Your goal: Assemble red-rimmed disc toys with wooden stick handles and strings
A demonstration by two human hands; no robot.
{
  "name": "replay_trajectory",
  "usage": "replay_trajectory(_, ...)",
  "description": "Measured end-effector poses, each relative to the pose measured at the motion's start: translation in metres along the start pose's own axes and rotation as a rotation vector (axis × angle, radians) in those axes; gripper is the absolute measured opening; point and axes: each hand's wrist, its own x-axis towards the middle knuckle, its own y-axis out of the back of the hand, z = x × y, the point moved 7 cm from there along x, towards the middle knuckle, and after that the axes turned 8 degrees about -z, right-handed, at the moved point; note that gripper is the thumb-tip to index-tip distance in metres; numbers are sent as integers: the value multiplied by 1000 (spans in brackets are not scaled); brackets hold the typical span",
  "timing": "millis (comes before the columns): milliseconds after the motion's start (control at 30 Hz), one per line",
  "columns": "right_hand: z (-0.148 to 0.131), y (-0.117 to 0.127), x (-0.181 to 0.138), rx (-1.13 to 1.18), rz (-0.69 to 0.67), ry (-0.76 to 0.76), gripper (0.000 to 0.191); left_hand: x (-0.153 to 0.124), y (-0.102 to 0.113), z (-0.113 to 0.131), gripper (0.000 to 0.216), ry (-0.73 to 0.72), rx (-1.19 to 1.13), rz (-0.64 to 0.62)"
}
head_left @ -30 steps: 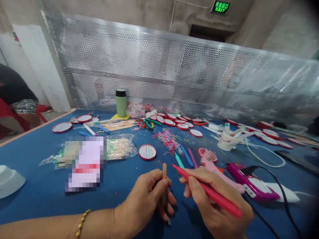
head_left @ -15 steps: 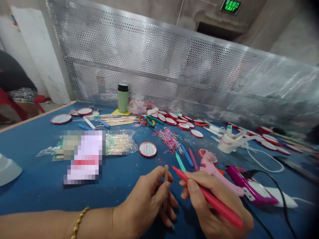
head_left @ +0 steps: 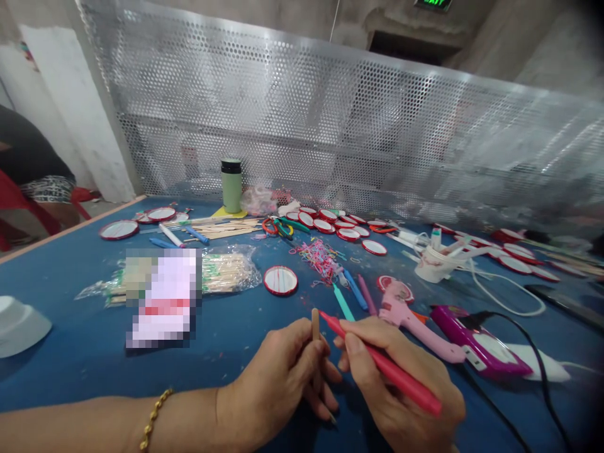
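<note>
My left hand (head_left: 287, 371) pinches a narrow wooden craft stick (head_left: 316, 324) upright between thumb and fingers, its rounded top showing above them. In my right hand (head_left: 396, 377) is a red marker pen (head_left: 396, 374), gripped as for writing. The pen's tip is at the upper right edge of the stick; whether it touches I cannot tell. Just beyond my hands lie a teal pen (head_left: 343, 303), a blue pen (head_left: 355, 290) and a purple pen (head_left: 367, 294). A white disc with a red rim (head_left: 280, 280) lies farther off.
To the right are a pink glue gun (head_left: 415, 327), a purple power strip (head_left: 481, 343) with cables and a paper cup (head_left: 431, 263) of tools. Bagged wooden sticks (head_left: 229, 272) lie left, small coloured bands (head_left: 321, 259) mid-table. A green bottle (head_left: 231, 187) stands before the perforated metal screen (head_left: 283, 107).
My right hand has moved left, bringing the red marker's tip up to the wooden stick. The left hand still holds the stick in nearly the same place. The view has shifted slightly.
</note>
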Motion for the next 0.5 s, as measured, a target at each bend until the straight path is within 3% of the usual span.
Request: replay_trajectory(500, -1, -2, 0, 7, -30, 12, 16, -3, -1, 0, 47, -3, 67, 6)
